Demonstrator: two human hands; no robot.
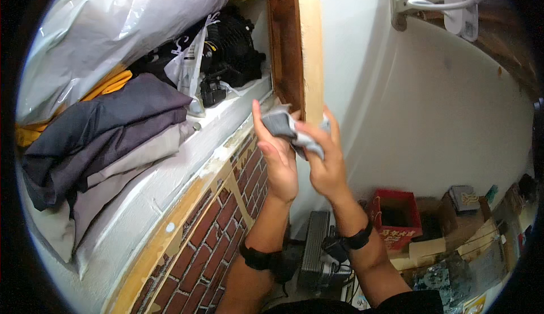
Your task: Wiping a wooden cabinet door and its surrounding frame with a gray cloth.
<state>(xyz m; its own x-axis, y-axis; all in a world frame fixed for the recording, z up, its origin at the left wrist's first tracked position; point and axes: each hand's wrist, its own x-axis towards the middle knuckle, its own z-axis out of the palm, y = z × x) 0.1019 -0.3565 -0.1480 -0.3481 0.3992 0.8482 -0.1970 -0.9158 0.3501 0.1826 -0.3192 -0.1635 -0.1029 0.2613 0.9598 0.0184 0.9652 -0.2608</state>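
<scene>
My right hand (325,161) grips a crumpled grey-and-white cloth (309,142), which is blurred. Its fingers bend around the cloth beside the lower visible part of a pale wooden upright (312,50). Close against the cloth's left side is my left hand (278,165), index finger and thumb raised. The cloth hides the other left fingers, so I cannot tell whether they hold it. A dark grey patch of the bundle faces the left index finger. Both hands are in front of the shelf's far end, above the brick-patterned panel (208,233).
Folded dark clothing (102,131) and a white plastic bag (127,20) fill the left shelf. A black fan-like object (233,37) sits deeper in. Below are a ribbed case (314,246), a red box (393,233) and cardboard. A white lamp (457,6) hangs upper right.
</scene>
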